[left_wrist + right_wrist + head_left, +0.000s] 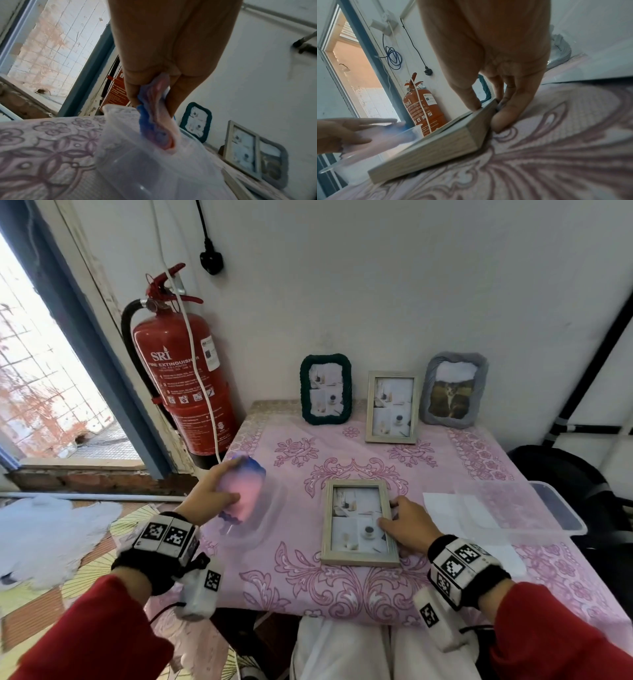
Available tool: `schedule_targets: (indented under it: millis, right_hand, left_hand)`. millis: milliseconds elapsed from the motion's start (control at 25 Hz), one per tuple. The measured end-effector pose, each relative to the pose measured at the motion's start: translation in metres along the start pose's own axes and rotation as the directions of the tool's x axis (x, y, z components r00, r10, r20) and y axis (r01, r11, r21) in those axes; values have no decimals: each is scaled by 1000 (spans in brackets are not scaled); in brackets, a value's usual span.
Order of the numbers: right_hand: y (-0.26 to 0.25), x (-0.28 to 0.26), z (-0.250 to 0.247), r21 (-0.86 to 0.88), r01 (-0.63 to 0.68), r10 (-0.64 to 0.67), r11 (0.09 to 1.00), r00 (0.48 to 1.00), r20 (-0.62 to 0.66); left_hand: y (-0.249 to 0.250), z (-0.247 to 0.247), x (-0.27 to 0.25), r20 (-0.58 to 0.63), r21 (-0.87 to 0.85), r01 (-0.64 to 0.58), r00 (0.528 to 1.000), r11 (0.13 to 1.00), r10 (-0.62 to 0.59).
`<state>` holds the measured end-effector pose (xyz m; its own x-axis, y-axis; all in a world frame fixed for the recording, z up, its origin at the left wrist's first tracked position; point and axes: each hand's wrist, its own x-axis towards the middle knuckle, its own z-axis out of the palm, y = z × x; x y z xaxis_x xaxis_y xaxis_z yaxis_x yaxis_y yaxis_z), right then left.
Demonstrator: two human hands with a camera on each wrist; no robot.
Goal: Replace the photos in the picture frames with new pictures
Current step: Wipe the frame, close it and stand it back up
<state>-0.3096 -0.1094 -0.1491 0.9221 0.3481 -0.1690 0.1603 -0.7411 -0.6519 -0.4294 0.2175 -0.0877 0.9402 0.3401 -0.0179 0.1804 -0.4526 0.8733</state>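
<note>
A pale wooden frame [359,556] [453,142] with a photo behind its glass lies flat on the pink tablecloth in front of me. My right hand [394,517] [496,106] grips its right edge, thumb on top and fingers along the side. My left hand [222,487] [154,97] pinches a blurred pink and blue photo [245,487] [159,128] just above a clear plastic container [263,529] [145,169] left of the frame. Standing against the back wall are a green frame [325,419], a wooden frame [392,438] and a grey-blue frame [479,392].
A clear plastic lid [548,518] and white paper [442,505] lie at the table's right side. A red fire extinguisher [185,385] stands by the table's left back corner, beside an open doorway. A black bag [565,467] sits past the right edge.
</note>
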Motion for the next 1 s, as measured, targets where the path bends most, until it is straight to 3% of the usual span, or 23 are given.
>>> schedule_targets:
  millis: [120,320,440,560,640,800,1000]
  right_hand:
    - [0,0,0,13,8,-8,1000,1000,20]
    - [2,-2,0,29,13,-14,1000,1000,27]
    - [1,-3,1,9,19,-20,1000,999,26]
    - [1,-4,0,1,16,-16,1000,1000,23]
    - [0,-4,0,0,16,-16,1000,999,27]
    - [0,-5,0,11,16,-16,1000,1000,26]
    - [-1,-7,-1,-2,16,-16,1000,1000,23]
  left_hand:
    - [-10,-2,2,59,57,97,993,994,-100]
    - [-14,16,-1,53,-79,150,988,986,-146]
    - [-14,24,-4,97,281,186,970,942,-221]
    - [-11,29,-6,47,551,51,995,833,-92]
    - [-10,31,-7,96,582,-16,994,813,-49]
    - [-13,34,-10,235,642,21,946,767,-222]
    - [-7,36,-9,179,567,82,959,819,-220]
